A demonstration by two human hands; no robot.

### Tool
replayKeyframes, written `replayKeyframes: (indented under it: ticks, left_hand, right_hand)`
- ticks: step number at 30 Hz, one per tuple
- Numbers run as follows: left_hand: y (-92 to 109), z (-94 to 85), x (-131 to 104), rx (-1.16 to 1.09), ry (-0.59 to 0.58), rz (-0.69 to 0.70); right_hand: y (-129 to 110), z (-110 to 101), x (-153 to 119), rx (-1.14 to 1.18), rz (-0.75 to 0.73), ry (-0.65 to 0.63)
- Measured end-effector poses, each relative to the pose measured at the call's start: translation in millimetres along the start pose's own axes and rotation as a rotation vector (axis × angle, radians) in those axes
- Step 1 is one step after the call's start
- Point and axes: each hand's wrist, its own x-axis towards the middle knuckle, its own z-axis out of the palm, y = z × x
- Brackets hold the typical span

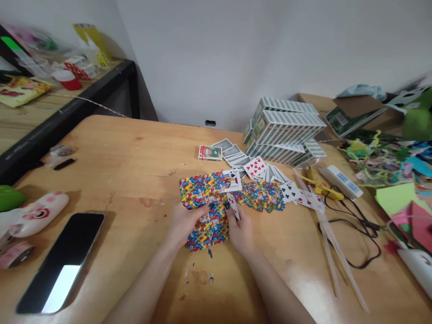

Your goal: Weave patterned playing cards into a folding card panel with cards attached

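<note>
Multicolour rectangular paper cards (216, 229) are gripped by left hand (182, 224), well off desk's back edge (151, 124). Right hand (242, 231)? White card (232, 201) pinched, seemingly.

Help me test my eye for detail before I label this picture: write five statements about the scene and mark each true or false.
1. The left hand and right hand both touch multicoloured, pattern-backed playing cards. True.
2. The black-screened rectangular smartphone lies right of both hands. False: the smartphone lies to their left.
3. Green-and-white striped cardboard boxes are stacked near the wall. True.
4. The long white plastic power strip lies at the left side. False: the power strip is at the right.
5. A red jar with a white lid stands on the black-edged wooden table at left. True.
</note>
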Motion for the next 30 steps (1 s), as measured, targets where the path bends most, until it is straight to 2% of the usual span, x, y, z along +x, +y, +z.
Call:
replayKeyframes:
  ticks: [4,7,9,11,14,16,21,24,27,30]
  left_hand:
    - [-3.3,1.3,-0.8,0.024,0.032,0.010]
    - [-3.2,1.2,1.2,0.024,0.042,0.025]
    - [-0.7,0.1,3.0,0.014,0.046,0.028]
    - [3.3,-1.5,4.1,-0.016,0.043,0.012]
    - [9.0,-2.4,3.0,-0.079,-0.008,-0.046]
    - [11.0,-1.1,0.6,-0.111,-0.053,-0.083]
    - [10.6,4.7,-5.5,-0.137,-0.113,-0.129]
    - [9.5,6.2,-6.8,-0.140,-0.148,-0.140]
    - [8.4,6.1,-6.6,-0.128,-0.167,-0.131]
    - [8.1,6.6,-7.5,-0.103,-0.144,-0.126]
  right_hand:
    - [-2.4,0.9,-2.9,-0.094,-0.044,-0.036]
    - [-3.9,0.1,-4.1,-0.054,-0.038,-0.081]
    - [-5.2,-1.6,-2.9,0.105,-0.015,-0.132]
    - [-6.7,-4.2,0.4,0.370,0.058,-0.163]
    - [-9.0,-7.8,6.6,0.783,0.266,-0.178]
    - [-10.7,-8.2,8.7,0.913,0.395,-0.177]
    - [-15.9,-2.8,5.4,0.990,0.591,-0.162]
    - [-17.9,-0.3,2.7,1.007,0.664,-0.106]
    - [-18.0,-0.1,1.2,0.999,0.648,-0.040]
    - [-18.2,-0.9,-0.4,0.958,0.589,-0.082]
